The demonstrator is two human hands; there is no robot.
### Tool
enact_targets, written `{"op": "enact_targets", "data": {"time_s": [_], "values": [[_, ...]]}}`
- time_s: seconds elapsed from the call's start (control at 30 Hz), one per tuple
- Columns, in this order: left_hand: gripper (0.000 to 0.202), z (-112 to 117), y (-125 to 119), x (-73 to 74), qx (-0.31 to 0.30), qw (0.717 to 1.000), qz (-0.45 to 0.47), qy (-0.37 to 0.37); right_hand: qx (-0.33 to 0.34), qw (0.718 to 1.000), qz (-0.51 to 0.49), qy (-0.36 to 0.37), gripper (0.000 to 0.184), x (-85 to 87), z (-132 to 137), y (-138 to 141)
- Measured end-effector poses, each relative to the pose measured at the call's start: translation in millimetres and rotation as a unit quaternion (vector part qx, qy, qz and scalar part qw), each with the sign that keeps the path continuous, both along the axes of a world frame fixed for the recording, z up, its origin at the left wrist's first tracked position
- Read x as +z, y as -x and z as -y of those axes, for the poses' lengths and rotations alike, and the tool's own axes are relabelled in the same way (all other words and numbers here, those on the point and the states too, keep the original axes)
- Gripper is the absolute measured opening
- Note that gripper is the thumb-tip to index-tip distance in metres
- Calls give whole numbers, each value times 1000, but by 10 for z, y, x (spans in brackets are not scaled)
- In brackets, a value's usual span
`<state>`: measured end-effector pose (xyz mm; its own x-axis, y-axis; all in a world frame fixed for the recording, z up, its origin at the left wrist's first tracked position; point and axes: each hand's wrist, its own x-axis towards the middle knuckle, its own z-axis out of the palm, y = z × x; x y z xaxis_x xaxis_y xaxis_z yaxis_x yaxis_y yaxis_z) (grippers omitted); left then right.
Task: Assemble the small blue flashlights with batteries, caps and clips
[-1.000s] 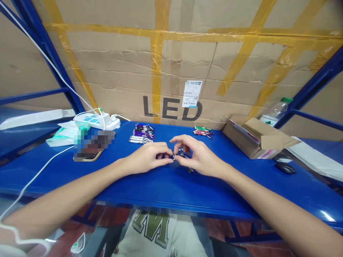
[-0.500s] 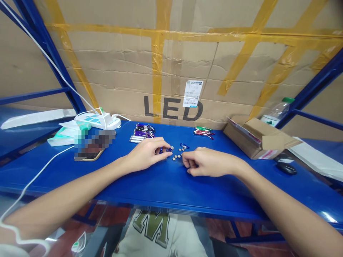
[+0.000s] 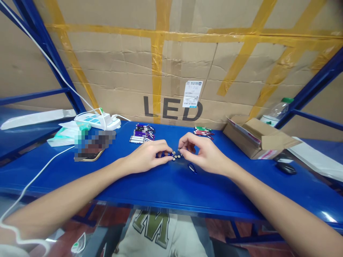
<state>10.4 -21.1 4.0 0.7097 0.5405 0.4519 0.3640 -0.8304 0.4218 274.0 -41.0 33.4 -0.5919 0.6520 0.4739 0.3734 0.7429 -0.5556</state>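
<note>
Metal button cells (image 3: 176,156) lay at the left hand's (image 3: 150,156) three o'clock.
That hand pinched a blue penlight barrel (image 3: 169,154); the right hand (image 3: 200,154) sat at the cells' three o'clock, grip impossible to tell.

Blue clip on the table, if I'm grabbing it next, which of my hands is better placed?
Probably your right hand: the blue clip lies close by it, toward your body, though that hand seems to pinch something small. Your left hand is farther away, apparently holding something blue.

Blue metal workbench (image 3: 150,192), glossy; blue metal uprights (image 3: 57,62) at left and right; cardboard backing (image 3: 128,71), yellow-taped, printed "LED"; reddish floor (image 3: 109,217) beneath.
</note>
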Motion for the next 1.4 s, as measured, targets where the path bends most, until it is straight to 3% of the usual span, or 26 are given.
{"op": "enact_targets", "data": {"time_s": [0.27, 0.7, 1.4], "values": [[19, 11, 11, -17, 27, 999, -10, -17, 18, 999, 33, -13, 5, -20, 14, 20], [24, 9, 11, 7, 15, 997, -28, -77, 21, 998, 43, -40, 6, -41, -29, 4], [25, 6, 13, 9, 18, 996, -5, -83, 1, 999, 21, -50, 9, -94, -57, 25]]}}
